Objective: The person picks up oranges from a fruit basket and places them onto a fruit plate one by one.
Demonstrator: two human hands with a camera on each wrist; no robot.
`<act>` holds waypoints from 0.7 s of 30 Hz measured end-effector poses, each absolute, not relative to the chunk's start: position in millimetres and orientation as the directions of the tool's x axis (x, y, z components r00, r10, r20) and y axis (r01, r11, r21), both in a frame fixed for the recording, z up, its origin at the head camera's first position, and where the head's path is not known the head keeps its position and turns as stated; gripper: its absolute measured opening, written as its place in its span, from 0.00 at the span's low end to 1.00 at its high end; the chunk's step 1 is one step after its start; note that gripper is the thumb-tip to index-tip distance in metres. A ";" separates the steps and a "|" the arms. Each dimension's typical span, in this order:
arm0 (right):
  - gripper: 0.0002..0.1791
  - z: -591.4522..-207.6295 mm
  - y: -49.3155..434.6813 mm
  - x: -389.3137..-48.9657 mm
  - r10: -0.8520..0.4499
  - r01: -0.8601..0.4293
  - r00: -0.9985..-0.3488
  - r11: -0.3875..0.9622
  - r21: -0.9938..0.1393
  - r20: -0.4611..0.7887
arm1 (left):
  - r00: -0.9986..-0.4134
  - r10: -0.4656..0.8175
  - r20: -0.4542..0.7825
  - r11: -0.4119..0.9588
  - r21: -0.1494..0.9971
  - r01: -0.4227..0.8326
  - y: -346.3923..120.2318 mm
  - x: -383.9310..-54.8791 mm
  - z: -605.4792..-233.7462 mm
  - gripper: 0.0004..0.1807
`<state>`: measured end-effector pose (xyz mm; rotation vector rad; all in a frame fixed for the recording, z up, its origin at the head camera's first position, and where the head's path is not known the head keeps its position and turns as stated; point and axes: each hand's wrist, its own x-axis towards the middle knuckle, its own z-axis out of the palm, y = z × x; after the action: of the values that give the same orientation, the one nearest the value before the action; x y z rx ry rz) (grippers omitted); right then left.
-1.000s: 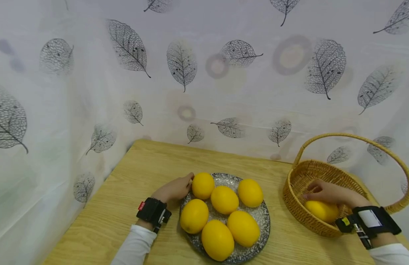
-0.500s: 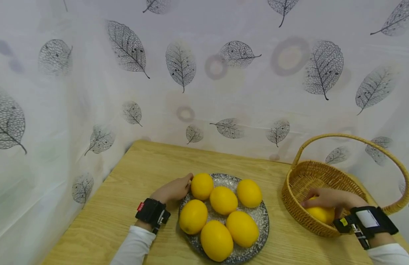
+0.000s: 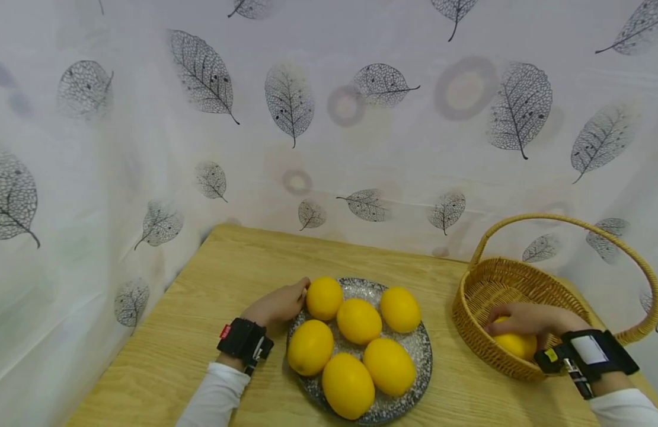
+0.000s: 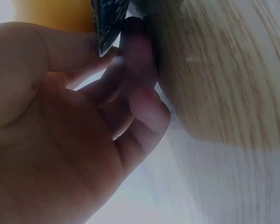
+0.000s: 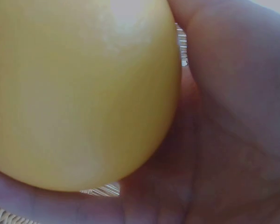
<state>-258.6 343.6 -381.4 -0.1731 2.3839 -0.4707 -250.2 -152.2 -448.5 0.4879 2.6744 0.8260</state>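
My left hand [image 3: 278, 305] grips the left rim of a speckled grey plate [image 3: 422, 362]. In the left wrist view the thumb lies over the plate's rim [image 4: 109, 21] and the fingers curl underneath, near the wooden tabletop. Several yellow lemons [image 3: 359, 321] lie on the plate. Over at the right, my right hand [image 3: 532, 318] reaches into a wicker basket [image 3: 475, 335] and holds one lemon [image 3: 516, 343], its fingers wrapped around the fruit. In the right wrist view that lemon [image 5: 84, 93] fills much of the picture, against the palm.
The basket's tall arched handle [image 3: 553, 217] rises over the right forearm. Plate and basket stand apart on a light wooden table [image 3: 243, 255]. A pale leaf-printed curtain [image 3: 329, 148] hangs behind and to the left.
The right hand has settled lower over the lemon in the basket, its fingers now around it. The left hand and the plate have stayed in place.
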 end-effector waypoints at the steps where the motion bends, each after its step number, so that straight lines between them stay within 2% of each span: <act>1: 0.16 -381.5 343.8 -258.8 -0.258 -0.007 -0.752 0.924 -0.383 -0.606 | -0.897 0.404 -0.180 0.775 0.588 0.231 -152.4 -250.6 -448.4 0.27; 3: 0.14 -382.2 344.0 -259.4 -0.278 -0.032 -0.755 0.920 -0.390 -0.594 | -0.897 0.402 -0.184 0.778 0.586 0.228 -152.7 -251.6 -448.6 0.27; 10: 0.10 -383.2 341.5 -260.5 -0.461 -0.280 -0.772 0.864 -0.417 -0.438 | -0.897 0.399 -0.190 0.782 0.581 0.225 -152.5 -253.7 -450.5 0.26; 15: 0.15 -382.1 333.9 -259.7 -0.459 -0.319 -0.819 0.863 -0.392 -0.344 | -0.897 0.401 -0.186 0.779 0.584 0.227 -152.2 -253.9 -452.1 0.26; 21: 0.21 -369.1 318.4 -256.7 -0.405 -0.342 -0.894 0.893 -0.291 -0.191 | -0.899 0.400 -0.178 0.774 0.591 0.228 -153.1 -253.3 -451.4 0.26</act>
<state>-256.7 318.4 -369.1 -0.5641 2.8133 -0.3668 -253.3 -153.1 -451.4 0.4855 2.6740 0.8367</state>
